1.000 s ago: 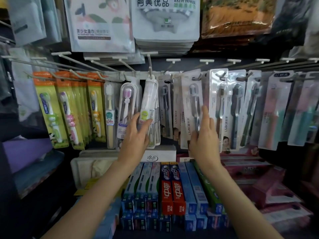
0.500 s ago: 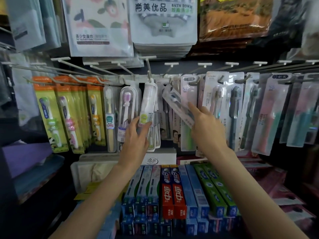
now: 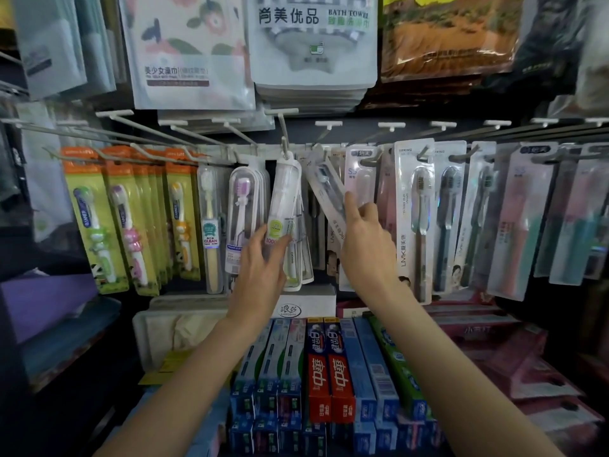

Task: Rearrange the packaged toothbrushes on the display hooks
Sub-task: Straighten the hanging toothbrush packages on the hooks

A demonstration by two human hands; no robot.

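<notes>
Packaged toothbrushes hang in a row on metal display hooks (image 3: 283, 133). My left hand (image 3: 260, 258) grips the lower end of a white toothbrush case (image 3: 283, 199) with a green round label, which hangs tilted from the centre hook. My right hand (image 3: 365, 239) holds a grey toothbrush pack (image 3: 326, 189) tilted to the upper left, its top near a hook; my index finger lies along it. Behind it hang a pink pack (image 3: 361, 179) and an LMK pack (image 3: 415, 219).
Yellow children's toothbrush packs (image 3: 99, 219) fill the left hooks, pastel packs (image 3: 527, 225) the right. Towel packages (image 3: 313, 44) hang above. Toothpaste boxes (image 3: 326, 374) lie stacked on the shelf below my arms, with a white box (image 3: 306, 308) behind them.
My right hand took a grey pack from the row, tilted it and raised it up and left toward a hook. My left hand stays on the white case.
</notes>
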